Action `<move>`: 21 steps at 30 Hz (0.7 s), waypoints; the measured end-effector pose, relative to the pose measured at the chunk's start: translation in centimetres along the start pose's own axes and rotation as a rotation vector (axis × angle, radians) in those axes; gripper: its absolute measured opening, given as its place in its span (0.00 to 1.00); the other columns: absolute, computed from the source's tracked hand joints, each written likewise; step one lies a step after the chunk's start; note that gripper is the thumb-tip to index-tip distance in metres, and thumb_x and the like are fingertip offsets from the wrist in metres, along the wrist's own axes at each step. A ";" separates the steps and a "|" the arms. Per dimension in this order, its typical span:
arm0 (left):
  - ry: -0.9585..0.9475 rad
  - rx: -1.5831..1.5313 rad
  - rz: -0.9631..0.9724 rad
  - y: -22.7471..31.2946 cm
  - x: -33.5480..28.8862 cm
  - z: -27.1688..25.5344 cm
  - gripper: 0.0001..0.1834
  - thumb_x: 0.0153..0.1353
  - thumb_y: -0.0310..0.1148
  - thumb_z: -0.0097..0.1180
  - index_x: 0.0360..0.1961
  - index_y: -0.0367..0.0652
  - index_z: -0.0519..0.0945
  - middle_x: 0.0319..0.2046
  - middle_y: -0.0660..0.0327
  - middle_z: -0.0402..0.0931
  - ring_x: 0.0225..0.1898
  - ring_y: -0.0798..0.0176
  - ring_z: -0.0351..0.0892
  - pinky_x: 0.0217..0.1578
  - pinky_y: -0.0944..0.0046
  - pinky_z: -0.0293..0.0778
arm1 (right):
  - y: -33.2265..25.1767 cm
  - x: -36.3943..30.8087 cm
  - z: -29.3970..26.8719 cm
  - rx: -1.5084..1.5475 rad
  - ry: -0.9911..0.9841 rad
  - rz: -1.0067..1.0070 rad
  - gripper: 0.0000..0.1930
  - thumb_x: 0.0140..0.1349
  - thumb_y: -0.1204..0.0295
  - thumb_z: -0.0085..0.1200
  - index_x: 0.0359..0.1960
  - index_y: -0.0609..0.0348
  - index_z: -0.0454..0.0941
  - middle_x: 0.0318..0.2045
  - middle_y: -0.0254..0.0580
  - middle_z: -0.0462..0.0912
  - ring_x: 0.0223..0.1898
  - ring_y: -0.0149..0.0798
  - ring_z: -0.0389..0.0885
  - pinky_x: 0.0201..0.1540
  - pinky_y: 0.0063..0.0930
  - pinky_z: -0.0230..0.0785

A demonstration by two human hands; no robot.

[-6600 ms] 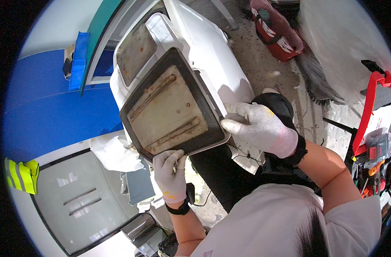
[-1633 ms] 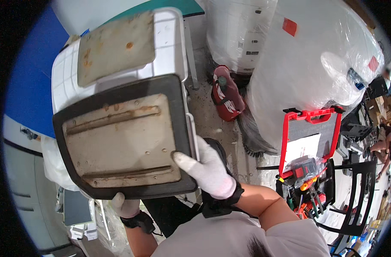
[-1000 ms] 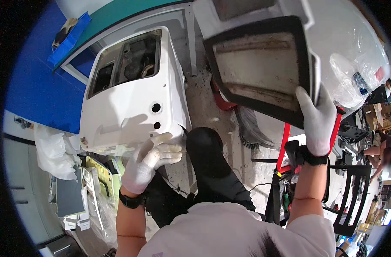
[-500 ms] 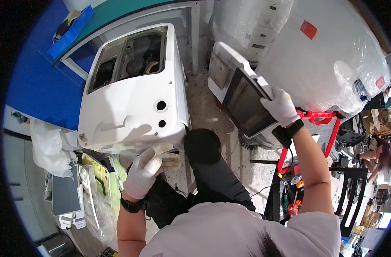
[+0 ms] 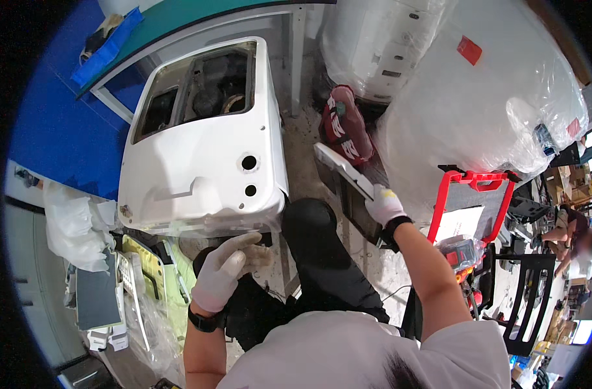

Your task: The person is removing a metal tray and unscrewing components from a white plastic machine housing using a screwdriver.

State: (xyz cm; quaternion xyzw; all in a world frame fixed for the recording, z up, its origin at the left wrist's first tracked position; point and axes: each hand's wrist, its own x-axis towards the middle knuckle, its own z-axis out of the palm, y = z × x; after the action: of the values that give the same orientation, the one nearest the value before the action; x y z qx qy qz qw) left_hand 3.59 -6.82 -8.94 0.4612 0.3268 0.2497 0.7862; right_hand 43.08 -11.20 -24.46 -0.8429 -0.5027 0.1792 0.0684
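Note:
My right hand [image 5: 384,206], in a white glove, grips the upper edge of a white-framed panel with a dark face [image 5: 359,211]. The panel stands tilted, nearly edge-on, to the right of my knee. My left hand [image 5: 219,272], also gloved, hovers above my left thigh with thumb and forefinger apart and nothing visible in it. Just beyond it is the lower edge of a large white machine housing [image 5: 198,172]. The housing has a dark window opening at its far end and two round holes on the right.
A red patterned bag [image 5: 345,129] lies on the floor beyond the panel. Large plastic-wrapped white units [image 5: 464,97] stand at the right. An open case with a red rim [image 5: 440,207] sits nearer. Plastic sheeting [image 5: 82,227] and loose panels [image 5: 98,295] are at the left.
My right hand has moved left and down, turning the panel from face-on to nearly edge-on. The red bag and more of the red-rimmed case have come into sight. My left hand has barely moved.

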 end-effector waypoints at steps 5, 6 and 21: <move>0.118 0.002 -0.031 -0.8 -0.4 -0.8 0.41 0.59 0.54 0.57 0.58 0.27 0.63 0.43 0.44 0.76 0.44 0.50 0.79 0.49 0.52 0.75 | 2.8 -2.0 4.8 0.035 0.003 0.142 0.20 0.53 0.60 0.56 0.41 0.62 0.71 0.37 0.63 0.80 0.43 0.61 0.77 0.46 0.48 0.70; 0.124 0.002 -0.030 -0.9 -0.5 -1.0 0.41 0.59 0.54 0.57 0.58 0.27 0.63 0.43 0.44 0.76 0.44 0.50 0.79 0.49 0.52 0.75 | 2.5 -2.9 4.9 0.038 0.003 0.185 0.20 0.53 0.60 0.56 0.42 0.61 0.72 0.38 0.63 0.80 0.43 0.61 0.77 0.47 0.48 0.70; 0.244 -0.105 -0.078 -1.8 1.1 -1.1 0.38 0.59 0.52 0.57 0.57 0.29 0.64 0.42 0.48 0.77 0.43 0.52 0.79 0.48 0.52 0.75 | 10.6 -7.6 13.1 0.330 0.171 0.386 0.28 0.55 0.63 0.55 0.58 0.58 0.67 0.47 0.60 0.77 0.49 0.58 0.76 0.51 0.45 0.69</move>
State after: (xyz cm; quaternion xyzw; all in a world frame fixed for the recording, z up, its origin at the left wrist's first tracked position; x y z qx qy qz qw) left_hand 3.66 -6.29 -11.21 0.3725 0.4241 0.2898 0.7729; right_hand 43.71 -23.85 -37.92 -0.9127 -0.2892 0.1967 0.2114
